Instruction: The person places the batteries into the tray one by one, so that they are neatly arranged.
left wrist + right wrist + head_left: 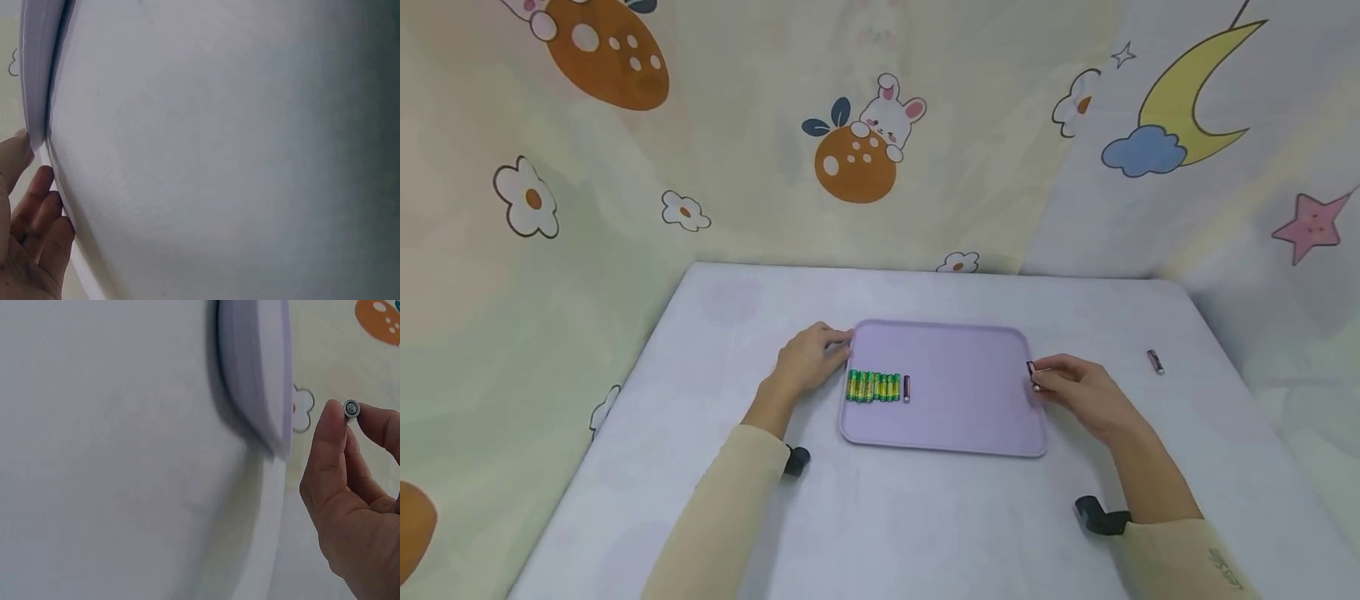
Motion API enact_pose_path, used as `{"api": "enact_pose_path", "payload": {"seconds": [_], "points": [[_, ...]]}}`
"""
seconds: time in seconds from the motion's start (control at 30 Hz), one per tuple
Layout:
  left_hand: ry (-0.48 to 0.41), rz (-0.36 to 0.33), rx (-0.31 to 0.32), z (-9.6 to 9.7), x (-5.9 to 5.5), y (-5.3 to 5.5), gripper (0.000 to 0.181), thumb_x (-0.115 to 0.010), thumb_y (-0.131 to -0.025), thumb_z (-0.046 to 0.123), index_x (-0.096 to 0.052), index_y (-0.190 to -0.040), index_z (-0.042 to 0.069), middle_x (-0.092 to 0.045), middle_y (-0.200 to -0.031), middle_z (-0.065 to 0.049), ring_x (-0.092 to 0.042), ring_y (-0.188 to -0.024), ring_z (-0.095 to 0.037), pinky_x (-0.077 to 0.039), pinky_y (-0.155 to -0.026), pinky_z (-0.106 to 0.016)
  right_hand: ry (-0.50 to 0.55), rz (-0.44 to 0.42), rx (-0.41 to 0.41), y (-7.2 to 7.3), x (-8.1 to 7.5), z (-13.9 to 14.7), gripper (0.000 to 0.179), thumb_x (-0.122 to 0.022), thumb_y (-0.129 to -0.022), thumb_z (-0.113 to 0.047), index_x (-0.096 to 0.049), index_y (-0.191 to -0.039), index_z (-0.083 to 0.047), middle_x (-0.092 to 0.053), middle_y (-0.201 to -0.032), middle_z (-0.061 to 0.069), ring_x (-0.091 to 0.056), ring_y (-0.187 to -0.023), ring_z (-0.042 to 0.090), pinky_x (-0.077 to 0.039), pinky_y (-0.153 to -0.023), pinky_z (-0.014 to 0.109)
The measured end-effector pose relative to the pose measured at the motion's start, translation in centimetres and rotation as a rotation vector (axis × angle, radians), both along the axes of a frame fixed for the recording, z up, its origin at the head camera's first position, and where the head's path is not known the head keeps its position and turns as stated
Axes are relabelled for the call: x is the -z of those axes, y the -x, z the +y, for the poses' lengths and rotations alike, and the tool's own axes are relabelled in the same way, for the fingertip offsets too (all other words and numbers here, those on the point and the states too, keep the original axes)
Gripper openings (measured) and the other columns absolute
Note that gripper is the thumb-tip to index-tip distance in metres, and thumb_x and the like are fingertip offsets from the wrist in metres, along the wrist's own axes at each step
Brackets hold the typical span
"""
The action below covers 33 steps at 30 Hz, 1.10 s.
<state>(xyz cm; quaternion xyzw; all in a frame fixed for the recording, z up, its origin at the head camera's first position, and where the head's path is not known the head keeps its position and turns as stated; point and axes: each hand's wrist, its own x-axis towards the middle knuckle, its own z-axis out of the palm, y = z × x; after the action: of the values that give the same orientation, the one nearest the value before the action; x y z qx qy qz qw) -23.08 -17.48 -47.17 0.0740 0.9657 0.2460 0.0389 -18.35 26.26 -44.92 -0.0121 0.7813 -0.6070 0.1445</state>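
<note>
My right hand (pixel 1078 392) pinches a dark battery (pixel 1031 367) between thumb and fingertips, just over the tray's right rim. In the right wrist view one end of this battery (pixel 352 409) faces the camera. At the left rim of the lilac tray (pixel 962 425), my left hand (pixel 807 358) touches the edge with its fingertips. The left wrist view has a fingertip against the tray's rim (pixel 39 75), the other fingers loosely extended below. Inside the tray, several green-yellow batteries (pixel 872 387) stand side by side in a row at the left, with one dark battery (pixel 907 389) beside them.
Another dark battery (pixel 1155 362) lies on the white-covered table (pixel 925 525) to the right of the tray. A printed cloth (pixel 737 125) with rabbits, flowers and a moon hangs behind and around the table.
</note>
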Motion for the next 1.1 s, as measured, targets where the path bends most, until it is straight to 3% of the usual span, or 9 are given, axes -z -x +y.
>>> {"api": "enact_pose_path", "payload": {"seconds": [0.23, 0.53, 0.67, 0.87, 1.1], "points": [[0.008, -0.012, -0.016, -0.1, -0.6, 0.1, 0.041, -0.064, -0.102, 0.039, -0.063, -0.142, 0.029, -0.064, -0.131, -0.005, -0.06, -0.125, -0.031, -0.052, -0.098, -0.053, 0.011, -0.042, -0.003, 0.8, 0.0, -4.1, 0.045, -0.067, -0.101, -0.014, -0.053, -0.135, 0.012, -0.067, -0.121, 0.017, -0.071, -0.097, 0.01, -0.059, -0.09, 0.028], [0.0, -0.006, 0.005, -0.2, 0.0, 0.2, 0.043, -0.063, -0.102, 0.04, -0.062, -0.143, 0.027, -0.063, -0.131, -0.007, -0.061, -0.124, -0.031, -0.052, -0.098, -0.054, -0.05, -0.063, -0.03, 2.2, 1.4, -9.1, 0.033, -0.069, -0.097, -0.008, -0.062, -0.123, 0.012, -0.075, -0.107, 0.018, -0.073, -0.08, 0.01, -0.061, -0.079, 0.024], [0.002, 0.002, -0.001, -0.2, -0.1, 0.2, 0.043, -0.063, -0.102, 0.04, -0.062, -0.143, 0.027, -0.064, -0.131, -0.007, -0.061, -0.124, -0.031, -0.052, -0.098, -0.054, -0.098, -0.068, -0.066, 2.2, 1.5, -11.1, 0.028, -0.07, -0.096, -0.007, -0.065, -0.117, 0.009, -0.076, -0.101, 0.015, -0.072, -0.076, 0.011, -0.061, -0.076, 0.026], [0.003, 0.01, 0.001, -0.1, -0.2, 0.1, 0.043, -0.063, -0.102, 0.04, -0.063, -0.143, 0.026, -0.064, -0.131, -0.007, -0.061, -0.124, -0.031, -0.052, -0.097, -0.054, -0.2, -0.007, -0.089, 1.9, 1.6, -13.2, 0.021, -0.07, -0.095, -0.008, -0.067, -0.111, 0.005, -0.076, -0.093, 0.012, -0.073, -0.076, 0.013, -0.061, -0.075, 0.027], [0.01, 0.016, 0.008, 0.0, 0.2, 0.1, 0.041, -0.063, -0.102, 0.04, -0.064, -0.141, 0.027, -0.065, -0.131, -0.007, -0.062, -0.123, -0.031, -0.053, -0.096, -0.053, -0.298, 0.022, -0.092, 1.3, 1.6, -14.4, 0.021, -0.072, -0.097, -0.019, -0.069, -0.11, -0.002, -0.074, -0.089, 0.006, -0.07, -0.077, 0.014, -0.057, -0.079, 0.03]]}}
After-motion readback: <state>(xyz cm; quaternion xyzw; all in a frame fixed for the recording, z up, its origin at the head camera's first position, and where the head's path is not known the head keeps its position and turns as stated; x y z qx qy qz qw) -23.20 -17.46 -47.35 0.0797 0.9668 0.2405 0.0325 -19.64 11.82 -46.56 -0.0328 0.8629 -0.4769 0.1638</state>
